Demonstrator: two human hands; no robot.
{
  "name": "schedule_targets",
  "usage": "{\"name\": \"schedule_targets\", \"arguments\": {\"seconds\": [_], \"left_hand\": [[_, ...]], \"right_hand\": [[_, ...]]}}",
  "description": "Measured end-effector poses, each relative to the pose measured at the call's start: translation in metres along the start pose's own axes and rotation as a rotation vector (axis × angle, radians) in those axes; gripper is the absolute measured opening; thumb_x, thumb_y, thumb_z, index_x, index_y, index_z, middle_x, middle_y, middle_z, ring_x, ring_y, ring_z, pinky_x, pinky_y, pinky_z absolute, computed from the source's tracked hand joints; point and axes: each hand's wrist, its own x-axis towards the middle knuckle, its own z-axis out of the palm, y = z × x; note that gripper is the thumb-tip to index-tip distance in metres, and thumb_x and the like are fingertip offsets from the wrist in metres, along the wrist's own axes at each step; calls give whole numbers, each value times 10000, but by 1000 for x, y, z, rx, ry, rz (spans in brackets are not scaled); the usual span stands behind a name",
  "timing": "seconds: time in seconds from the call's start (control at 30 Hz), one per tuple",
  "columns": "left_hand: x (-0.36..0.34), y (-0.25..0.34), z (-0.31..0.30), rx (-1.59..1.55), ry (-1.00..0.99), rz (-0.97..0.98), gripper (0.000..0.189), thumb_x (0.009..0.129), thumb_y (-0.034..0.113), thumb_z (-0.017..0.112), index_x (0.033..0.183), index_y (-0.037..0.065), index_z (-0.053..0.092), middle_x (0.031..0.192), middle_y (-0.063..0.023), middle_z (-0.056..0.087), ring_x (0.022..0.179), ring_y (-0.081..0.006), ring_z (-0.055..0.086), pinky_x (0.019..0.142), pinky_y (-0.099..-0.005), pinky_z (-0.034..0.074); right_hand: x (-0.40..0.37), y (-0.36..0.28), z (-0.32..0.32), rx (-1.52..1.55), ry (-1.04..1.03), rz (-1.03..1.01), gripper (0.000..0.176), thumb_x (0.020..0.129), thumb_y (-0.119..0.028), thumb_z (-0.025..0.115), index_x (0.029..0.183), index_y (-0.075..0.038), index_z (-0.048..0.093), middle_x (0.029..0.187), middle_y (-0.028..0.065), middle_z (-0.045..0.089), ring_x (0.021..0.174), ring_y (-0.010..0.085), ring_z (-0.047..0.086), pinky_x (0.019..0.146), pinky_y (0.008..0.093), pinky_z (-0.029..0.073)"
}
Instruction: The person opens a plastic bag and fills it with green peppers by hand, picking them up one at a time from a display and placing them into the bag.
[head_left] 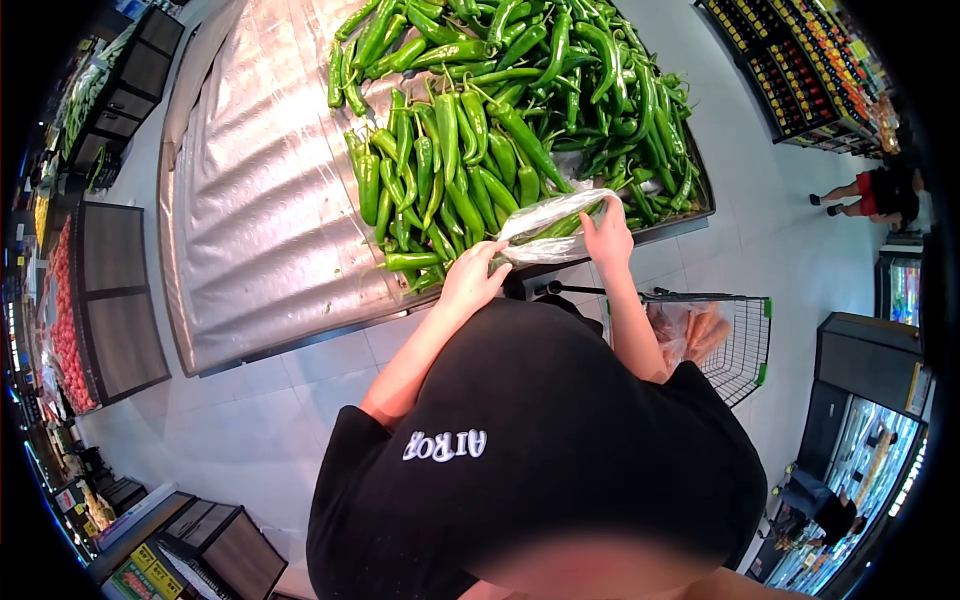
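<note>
Pale floor tiles surround us, twelve o'clock being straight ahead of our black shirt. At eleven, our left hand has its thumb and bent fingers nearly together, pinching one end of a clear plastic bag. At one, our right hand grips the other end with curled fingers, some partly hidden. Stretched between them at twelve, the bag shows green at its middle; we cannot tell whether that lies inside or behind it. Just beyond, green peppers heap across the display stand, whose bare ridged part reaches to ten. Between two and three, near our right arm, a shopping cart holds bagged orange-brown goods. Farther off, red produce fills a bin at nine, stocked shelves stand at one, and someone in red shorts is at two.
</note>
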Motion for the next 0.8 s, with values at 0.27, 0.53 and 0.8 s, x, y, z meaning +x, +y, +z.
{"name": "schedule_targets", "arguments": {"seconds": [0.27, 0.53, 0.8], "left_hand": [[-1, -11, 7, 37, 26, 51, 457, 913, 231, 686, 1305, 11, 607, 1265, -171, 641, 1163, -359, 619, 999, -417, 487], [-4, -3, -7, -24, -31, 35, 327, 943, 227, 647, 1211, 42, 673, 1216, -142, 672, 1111, -342, 651, 947, -418, 517], [-15, 5, -22, -48, -58, 30, 234, 955, 178, 652, 1134, 40, 711, 1118, -136, 720, 1049, -314, 695, 896, -379, 537]], "right_hand": [[-5, 1, 0, -98, 54, -25, 313, 916, -432, 661, 901, -130, 740, 1272, 84, 668, 959, 343, 706, 793, 443, 566], [14, -29, -23, 69, 28, -121, 228, 880, -304, 742, 933, -84, 718, 924, 90, 731, 838, 314, 693, 750, 420, 546], [59, -38, 31, 227, -96, -111, 458, 851, -240, 755, 1234, -29, 620, 931, 205, 719, 896, 422, 682, 812, 486, 536]]}}
